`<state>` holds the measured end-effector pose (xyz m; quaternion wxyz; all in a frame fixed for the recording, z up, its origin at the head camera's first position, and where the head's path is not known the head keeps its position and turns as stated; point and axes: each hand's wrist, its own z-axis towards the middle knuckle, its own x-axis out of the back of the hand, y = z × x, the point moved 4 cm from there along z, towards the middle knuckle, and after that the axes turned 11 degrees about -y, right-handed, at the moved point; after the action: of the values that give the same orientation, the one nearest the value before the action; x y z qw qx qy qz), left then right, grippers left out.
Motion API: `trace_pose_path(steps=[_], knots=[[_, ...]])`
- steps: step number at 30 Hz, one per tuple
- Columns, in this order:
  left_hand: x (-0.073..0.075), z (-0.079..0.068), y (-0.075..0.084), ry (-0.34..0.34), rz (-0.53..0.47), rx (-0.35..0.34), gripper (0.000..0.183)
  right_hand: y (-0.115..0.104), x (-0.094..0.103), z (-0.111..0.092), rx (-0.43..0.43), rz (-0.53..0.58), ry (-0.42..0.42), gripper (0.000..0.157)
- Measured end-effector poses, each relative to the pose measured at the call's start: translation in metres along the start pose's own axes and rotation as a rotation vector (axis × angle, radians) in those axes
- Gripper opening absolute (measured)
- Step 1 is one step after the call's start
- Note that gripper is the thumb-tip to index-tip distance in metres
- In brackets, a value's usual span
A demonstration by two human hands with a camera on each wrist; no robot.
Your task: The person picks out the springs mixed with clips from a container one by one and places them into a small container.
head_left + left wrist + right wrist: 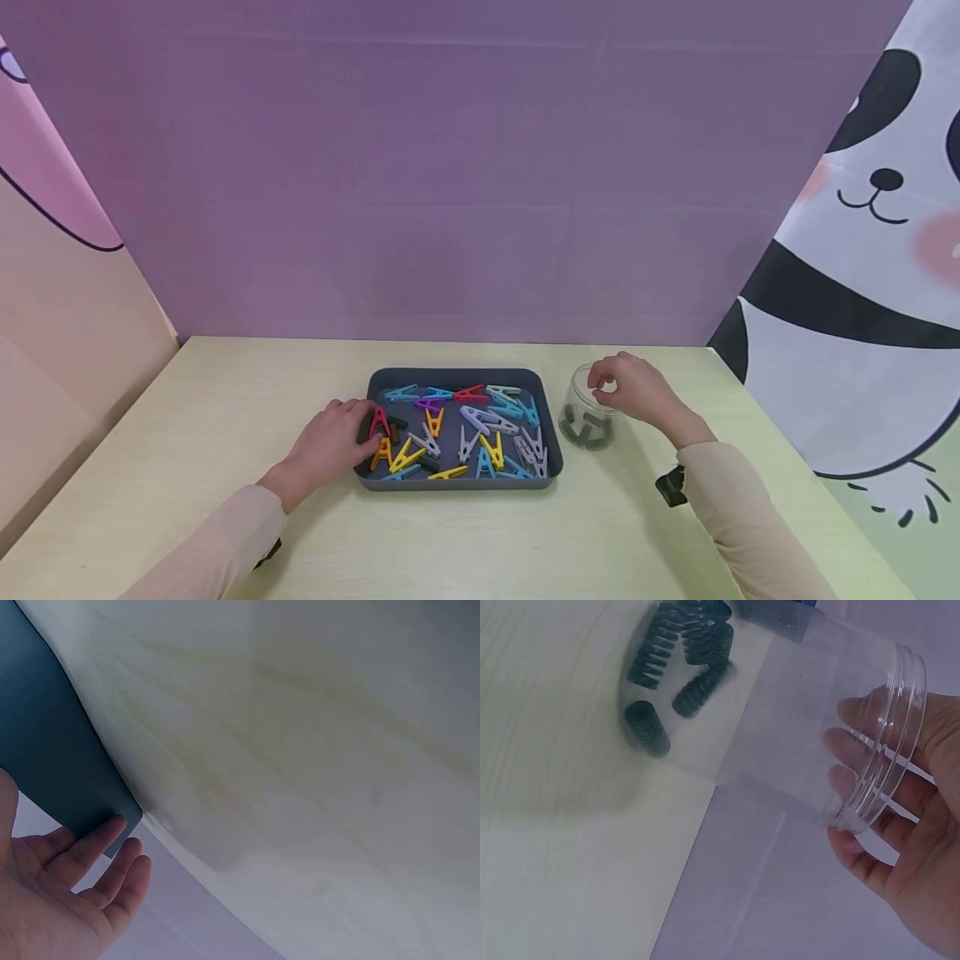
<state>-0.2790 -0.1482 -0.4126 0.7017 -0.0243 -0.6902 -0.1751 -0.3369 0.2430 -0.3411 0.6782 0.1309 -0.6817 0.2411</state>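
Observation:
My left hand (341, 437) rests at the left rim of a dark grey tray (457, 484), its fingers loosely bent. In the left wrist view, the fingertips (112, 823) lie against the tray's outer side (60, 742). Inside the tray are many-coloured clothespins (497, 450) and a few dark coil springs (429, 463). My right hand (633, 387) is at the mouth of a clear jar (780, 742), fingers bent over the opening. Nothing shows between these fingers in the right wrist view. Several dark green coil springs (649, 727) lie at the jar's bottom.
The jar stands on the pale wooden table (480, 542), just right of the tray. A purple panel (450, 167) rises behind the table's far edge. A panda picture (862, 292) covers the right wall.

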Motion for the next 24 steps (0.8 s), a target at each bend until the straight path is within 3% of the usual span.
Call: trace_pose_path(steps=[24], knots=[[-0.001, 0.002, -0.001, -0.042, -0.004, 0.039, 0.053, -0.008, 0.015, 0.004, -0.026, 0.02, 0.047, 0.011]])
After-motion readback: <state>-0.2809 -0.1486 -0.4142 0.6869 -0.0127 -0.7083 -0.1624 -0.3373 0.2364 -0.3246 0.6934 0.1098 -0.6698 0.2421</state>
